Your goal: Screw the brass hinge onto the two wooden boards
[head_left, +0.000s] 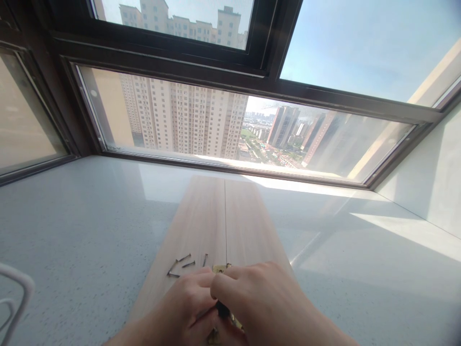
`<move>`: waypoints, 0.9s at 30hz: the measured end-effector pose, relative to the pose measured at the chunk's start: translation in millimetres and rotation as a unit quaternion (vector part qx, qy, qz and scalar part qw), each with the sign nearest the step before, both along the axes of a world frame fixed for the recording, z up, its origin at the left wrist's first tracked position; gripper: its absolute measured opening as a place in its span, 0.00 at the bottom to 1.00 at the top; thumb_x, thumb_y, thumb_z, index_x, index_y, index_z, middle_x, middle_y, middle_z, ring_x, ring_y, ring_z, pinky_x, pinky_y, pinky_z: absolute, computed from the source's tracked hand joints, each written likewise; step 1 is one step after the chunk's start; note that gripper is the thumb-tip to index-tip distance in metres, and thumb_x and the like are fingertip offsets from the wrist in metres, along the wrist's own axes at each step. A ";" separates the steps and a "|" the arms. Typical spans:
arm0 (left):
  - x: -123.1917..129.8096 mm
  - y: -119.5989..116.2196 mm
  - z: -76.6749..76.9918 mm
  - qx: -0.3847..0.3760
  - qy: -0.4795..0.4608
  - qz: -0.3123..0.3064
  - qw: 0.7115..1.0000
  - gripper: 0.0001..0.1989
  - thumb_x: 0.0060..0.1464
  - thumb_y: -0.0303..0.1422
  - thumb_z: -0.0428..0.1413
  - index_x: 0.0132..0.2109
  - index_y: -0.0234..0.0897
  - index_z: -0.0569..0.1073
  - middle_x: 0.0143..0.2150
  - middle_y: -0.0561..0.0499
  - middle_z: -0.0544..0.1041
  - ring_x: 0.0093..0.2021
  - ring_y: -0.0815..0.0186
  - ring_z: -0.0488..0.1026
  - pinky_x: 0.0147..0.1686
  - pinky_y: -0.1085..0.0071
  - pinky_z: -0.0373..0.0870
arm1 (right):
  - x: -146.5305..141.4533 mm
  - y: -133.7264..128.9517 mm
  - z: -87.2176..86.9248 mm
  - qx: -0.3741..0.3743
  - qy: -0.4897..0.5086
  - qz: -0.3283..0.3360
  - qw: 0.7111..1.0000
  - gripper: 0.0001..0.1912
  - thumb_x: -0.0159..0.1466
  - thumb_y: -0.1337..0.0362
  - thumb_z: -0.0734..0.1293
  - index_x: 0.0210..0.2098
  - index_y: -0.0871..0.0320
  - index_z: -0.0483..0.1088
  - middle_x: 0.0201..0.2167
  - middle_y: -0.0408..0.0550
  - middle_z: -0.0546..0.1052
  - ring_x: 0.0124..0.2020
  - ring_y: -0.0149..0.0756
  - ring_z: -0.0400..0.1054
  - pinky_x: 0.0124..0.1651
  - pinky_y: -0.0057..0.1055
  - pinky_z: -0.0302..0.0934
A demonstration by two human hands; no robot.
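Observation:
Two pale wooden boards (pixel 207 211) lie side by side, a thin dark seam running between them. Over the seam at the near end is a brass-coloured hinge (pixel 219 268), mostly covered by my hands. My right hand (pixel 264 298) is closed from above round a short black handle (pixel 223 310), perhaps a screwdriver's; its tip is hidden. Pressed close beside it, my left hand (pixel 189 295) has its fingers bent together low over the hinge, and what they pinch is hidden. Several loose screws (pixel 188 264) lie on the left board just beyond my left hand.
The boards rest on a speckled white windowsill (pixel 90 230). A white curved tube or frame (pixel 25 283) stands at the near left edge. Dark window frames (pixel 169 62) close off the far side, with tall buildings outside. A pale wall (pixel 428 178) rises at the right.

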State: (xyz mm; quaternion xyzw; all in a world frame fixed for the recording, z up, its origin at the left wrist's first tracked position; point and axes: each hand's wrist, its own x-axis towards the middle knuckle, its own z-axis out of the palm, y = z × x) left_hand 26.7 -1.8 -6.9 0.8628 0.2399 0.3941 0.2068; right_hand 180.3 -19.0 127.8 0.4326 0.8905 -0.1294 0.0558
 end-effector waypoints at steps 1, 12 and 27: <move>-0.8 0.3 -0.5 -0.014 -0.014 -0.003 1.000 0.09 0.55 0.28 0.46 0.28 0.37 0.66 0.28 0.51 0.73 0.29 0.66 0.69 0.32 0.72 0.66 | -0.5 0.0 -0.5 -0.001 -0.003 -0.009 1.000 0.03 0.56 0.67 0.68 0.32 0.57 0.70 0.33 0.43 0.79 0.27 0.32 0.69 0.22 0.30 0.39; -3.8 4.8 -0.5 -0.064 -0.059 -0.050 0.995 0.13 0.62 0.33 0.47 0.28 0.36 0.66 0.29 0.51 0.74 0.31 0.67 0.70 0.33 0.73 0.64 | 5.3 1.0 -1.8 0.023 0.079 -0.060 0.995 0.08 0.55 0.60 0.68 0.26 0.56 0.66 0.27 0.40 0.75 0.24 0.29 0.61 0.25 0.28 0.39; -4.9 3.7 3.1 -0.067 -0.044 -0.041 0.996 0.24 0.67 0.45 0.42 0.29 0.36 0.70 0.27 0.49 0.75 0.29 0.67 0.70 0.32 0.73 0.63 | 9.9 4.1 -4.5 0.005 0.124 -0.063 0.990 0.14 0.55 0.63 0.69 0.22 0.58 0.59 0.19 0.36 0.66 0.21 0.25 0.51 0.25 0.27 0.38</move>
